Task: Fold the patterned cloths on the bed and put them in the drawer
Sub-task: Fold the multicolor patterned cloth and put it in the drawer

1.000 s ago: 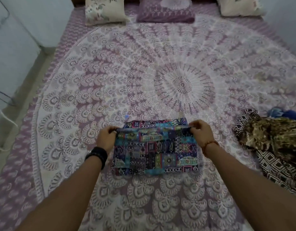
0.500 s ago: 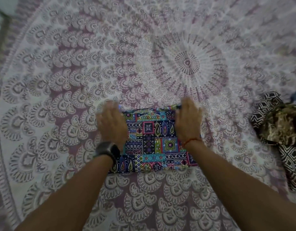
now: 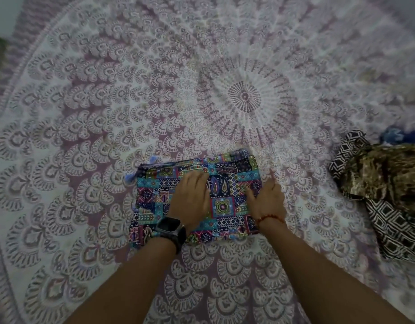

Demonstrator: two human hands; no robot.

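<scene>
Both palms lie flat on the folded patchwork cloth (image 3: 197, 197) on the bed (image 3: 85, 136): the left hand (image 3: 190, 202) fingers straight across its middle, the right hand (image 3: 267, 202) on its right edge, gripping nothing. Well right of that hand, 2 unfolded cloths (image 3: 389, 183) lie heaped.

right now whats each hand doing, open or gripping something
Left hand: open, lying flat on the folded patchwork cloth.
Right hand: at the cloth's right edge, thumb on top; fingers hidden, so a grip cannot be told.
</scene>
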